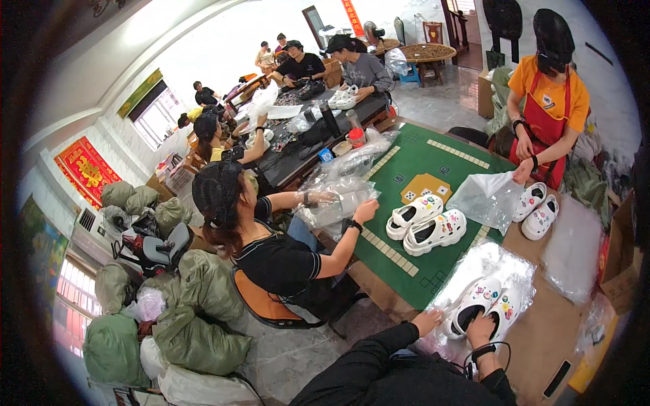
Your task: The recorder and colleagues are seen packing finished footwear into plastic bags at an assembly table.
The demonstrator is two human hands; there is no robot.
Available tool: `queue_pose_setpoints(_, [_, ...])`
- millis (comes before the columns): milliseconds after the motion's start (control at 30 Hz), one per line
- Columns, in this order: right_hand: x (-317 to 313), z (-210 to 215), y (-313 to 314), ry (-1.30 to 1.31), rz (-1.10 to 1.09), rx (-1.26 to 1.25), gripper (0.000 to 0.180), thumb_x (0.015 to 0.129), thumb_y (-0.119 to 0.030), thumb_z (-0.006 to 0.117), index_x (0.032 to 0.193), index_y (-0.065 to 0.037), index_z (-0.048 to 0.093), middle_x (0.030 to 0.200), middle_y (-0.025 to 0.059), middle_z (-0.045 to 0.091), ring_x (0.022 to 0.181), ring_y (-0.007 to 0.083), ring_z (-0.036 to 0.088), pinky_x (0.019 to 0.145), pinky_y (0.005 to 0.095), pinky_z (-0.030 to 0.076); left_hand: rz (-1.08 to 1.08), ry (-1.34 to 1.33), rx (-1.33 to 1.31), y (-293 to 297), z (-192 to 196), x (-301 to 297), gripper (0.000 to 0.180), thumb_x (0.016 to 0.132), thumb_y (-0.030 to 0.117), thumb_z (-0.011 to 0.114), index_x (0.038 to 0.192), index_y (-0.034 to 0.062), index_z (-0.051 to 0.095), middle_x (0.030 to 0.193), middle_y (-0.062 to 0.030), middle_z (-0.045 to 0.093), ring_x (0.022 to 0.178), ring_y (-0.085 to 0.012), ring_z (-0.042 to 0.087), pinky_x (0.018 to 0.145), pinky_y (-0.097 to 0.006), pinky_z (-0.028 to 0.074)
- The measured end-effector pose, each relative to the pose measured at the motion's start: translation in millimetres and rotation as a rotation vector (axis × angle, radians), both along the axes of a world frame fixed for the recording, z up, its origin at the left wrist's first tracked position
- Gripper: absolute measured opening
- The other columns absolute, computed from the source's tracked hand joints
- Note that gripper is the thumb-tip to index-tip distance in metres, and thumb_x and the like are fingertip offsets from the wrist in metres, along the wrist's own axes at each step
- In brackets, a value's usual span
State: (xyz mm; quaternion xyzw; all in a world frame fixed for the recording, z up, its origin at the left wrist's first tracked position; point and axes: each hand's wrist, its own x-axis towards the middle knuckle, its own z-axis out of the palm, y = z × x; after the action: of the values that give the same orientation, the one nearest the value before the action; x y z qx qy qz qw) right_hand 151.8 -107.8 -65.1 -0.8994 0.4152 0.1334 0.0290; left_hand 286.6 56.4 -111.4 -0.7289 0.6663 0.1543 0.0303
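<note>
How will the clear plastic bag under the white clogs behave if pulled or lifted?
The clear plastic bag looks thin and crinkled, so likely floppy and light. Its glossy glare suggests it is slippery. With the white clogs resting on it under the left hand and right hand, pulling probably drags them.

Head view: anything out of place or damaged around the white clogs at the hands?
Nothing stands out. The white clogs lie paired on a clear plastic bag, left hand at the bag's edge, right hand on a clog heel. No spill or damage shows.
</note>
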Motion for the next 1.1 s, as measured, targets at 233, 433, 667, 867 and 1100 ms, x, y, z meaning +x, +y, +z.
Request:
queue_pose_setpoints(233, [0.4, -0.5, 0.3, -0.005, -0.004, 0.003, 0.042, 0.078, -0.029, 0.053, 0.114, -0.006, 0.051, 0.102, 0.0201, 0.054, 0.093, 0.0302, 0.053, 0.075, 0.0398, 0.042, 0.010, 0.027, -0.029, 1.5, -3.4, 0.8, 0.040, 0.078, 0.015, 0.050, 0.117, 0.0098, 0.050, 0.136, -0.0117, 0.032, 0.121, -0.0258, 0.036, 0.092, -0.039, 0.037])
queue_pose_setpoints(433, [0.0, -3.6, 0.8, -0.025, 0.009, -0.025, 0.043, 0.078, -0.029, 0.053, 0.114, -0.005, 0.051, 0.101, 0.0212, 0.054, 0.092, 0.0316, 0.053, 0.075, 0.0407, 0.042, 0.041, 0.042, -0.049, 2.0, -4.0, 0.7, 0.037, 0.079, 0.015, 0.049, 0.115, 0.0092, 0.052, 0.134, -0.0121, 0.035, 0.119, -0.0259, 0.038, 0.092, -0.037, 0.037])
queue_pose_setpoints(667, [-2.0, -5.4, -1.1, -0.035, 0.006, 0.003, 0.042, 0.078, -0.028, 0.053, 0.114, -0.005, 0.051, 0.101, 0.0216, 0.054, 0.092, 0.0318, 0.053, 0.075, 0.0412, 0.042, 0.013, 0.010, -0.070, 2.0, -2.4, -0.2, 0.036, 0.079, 0.015, 0.049, 0.114, 0.0090, 0.052, 0.134, -0.0122, 0.035, 0.119, -0.0261, 0.038, 0.091, -0.038, 0.038])
queue_pose_setpoints(867, [-3.0, -3.4, 1.1, -0.093, 0.027, -0.033, 0.038, 0.076, -0.027, 0.055, 0.104, -0.002, 0.052, 0.098, 0.0229, 0.055, 0.090, 0.0338, 0.054, 0.073, 0.0416, 0.043, 0.022, 0.010, -0.045, 1.6, -1.6, -0.8, 0.038, 0.078, 0.015, 0.049, 0.116, 0.0095, 0.051, 0.134, -0.0117, 0.034, 0.119, -0.0257, 0.037, 0.092, -0.038, 0.037])
queue_pose_setpoints(1100, [-4.3, -1.9, 2.0, -0.096, 0.024, -0.046, 0.038, 0.075, -0.027, 0.055, 0.104, -0.002, 0.052, 0.096, 0.0216, 0.055, 0.090, 0.0333, 0.054, 0.074, 0.0417, 0.043, 0.012, -0.026, -0.052, 1.9, -2.7, -2.2, 0.039, 0.079, 0.015, 0.049, 0.117, 0.0096, 0.050, 0.133, -0.0115, 0.036, 0.118, -0.0253, 0.038, 0.091, -0.037, 0.037])
